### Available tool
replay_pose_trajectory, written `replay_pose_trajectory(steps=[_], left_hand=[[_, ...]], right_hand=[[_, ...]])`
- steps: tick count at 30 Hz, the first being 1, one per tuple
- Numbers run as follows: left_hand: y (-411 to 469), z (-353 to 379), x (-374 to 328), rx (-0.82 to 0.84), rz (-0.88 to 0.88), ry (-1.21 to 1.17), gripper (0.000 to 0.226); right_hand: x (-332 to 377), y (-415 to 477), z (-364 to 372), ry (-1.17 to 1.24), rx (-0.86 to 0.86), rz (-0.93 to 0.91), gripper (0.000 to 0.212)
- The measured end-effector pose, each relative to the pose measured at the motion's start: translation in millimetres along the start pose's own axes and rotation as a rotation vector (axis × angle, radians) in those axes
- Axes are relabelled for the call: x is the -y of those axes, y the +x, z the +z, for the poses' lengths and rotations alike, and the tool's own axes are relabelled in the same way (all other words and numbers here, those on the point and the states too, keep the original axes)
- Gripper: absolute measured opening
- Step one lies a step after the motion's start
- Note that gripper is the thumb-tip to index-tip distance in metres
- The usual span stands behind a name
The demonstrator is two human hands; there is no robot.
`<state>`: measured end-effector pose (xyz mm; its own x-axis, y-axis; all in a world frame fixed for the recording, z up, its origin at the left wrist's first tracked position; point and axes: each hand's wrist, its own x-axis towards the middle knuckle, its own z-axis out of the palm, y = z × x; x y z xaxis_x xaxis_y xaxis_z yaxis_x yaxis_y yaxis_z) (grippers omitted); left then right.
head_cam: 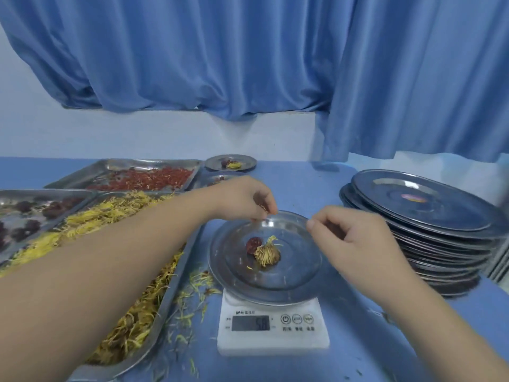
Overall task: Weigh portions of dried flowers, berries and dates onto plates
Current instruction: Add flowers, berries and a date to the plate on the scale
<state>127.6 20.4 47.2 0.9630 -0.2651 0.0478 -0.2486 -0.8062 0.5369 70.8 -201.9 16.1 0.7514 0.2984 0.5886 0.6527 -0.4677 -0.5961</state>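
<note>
A steel plate (300, 274) sits on a white digital scale (272, 326) whose display is lit. On the plate lie a dark red date (252, 243) and a yellow dried flower (267, 253), touching each other. My left hand (248, 198) hovers over the plate's far rim, its fingertips pinching a few small orange-red bits, probably berries. My right hand (349, 232) hangs above the plate's right rim with fingers loosely curled and nothing visible in it.
To the left stand trays of yellow dried flowers (115, 213), red berries (154, 177) and dark dates (30, 213). A filled plate (230, 162) stands at the back. Several stacked steel plates (429, 216) are at the right. Loose petals litter the blue table (371, 340).
</note>
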Motion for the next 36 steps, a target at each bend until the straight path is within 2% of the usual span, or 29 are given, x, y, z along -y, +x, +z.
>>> replay_pose_trajectory(steps=[5, 9, 15, 18, 22, 26, 31, 36], left_hand=[[2.1, 6.1, -1.4, -0.018, -0.032, -0.004, 0.022], [-1.0, 6.7, -0.1, -0.071, -0.074, 0.057, 0.032], [-9.8, 4.7, 3.3, -0.159, -0.093, 0.069, 0.013], [-13.4, 3.2, 2.2, -0.149, -0.090, 0.013, 0.007], [-17.7, 2.3, 1.3, -0.173, -0.117, -0.061, 0.022], [-24.3, 2.7, 2.3, -0.205, -0.116, -0.164, 0.014], [-31.6, 6.3, 2.2, -0.201, -0.120, -0.254, 0.021], [-33.5, 8.5, 1.9, -0.274, -0.158, -0.286, 0.014]], right_hand=[[-16.8, -21.0, 5.5, -0.128, -0.058, -0.057, 0.021], [-17.7, -24.2, 3.2, -0.139, -0.049, -0.109, 0.019], [-19.1, -25.0, -0.1, -0.112, -0.062, -0.100, 0.018], [-21.3, -24.3, 0.6, -0.119, -0.058, -0.093, 0.018], [-25.5, -23.7, 0.9, -0.127, -0.058, -0.070, 0.019], [-27.7, -23.4, 3.2, -0.109, -0.055, -0.051, 0.019], [-28.0, -24.0, 6.9, -0.073, -0.033, -0.026, 0.019], [-29.4, -23.5, 7.2, -0.057, -0.039, -0.016, 0.021]])
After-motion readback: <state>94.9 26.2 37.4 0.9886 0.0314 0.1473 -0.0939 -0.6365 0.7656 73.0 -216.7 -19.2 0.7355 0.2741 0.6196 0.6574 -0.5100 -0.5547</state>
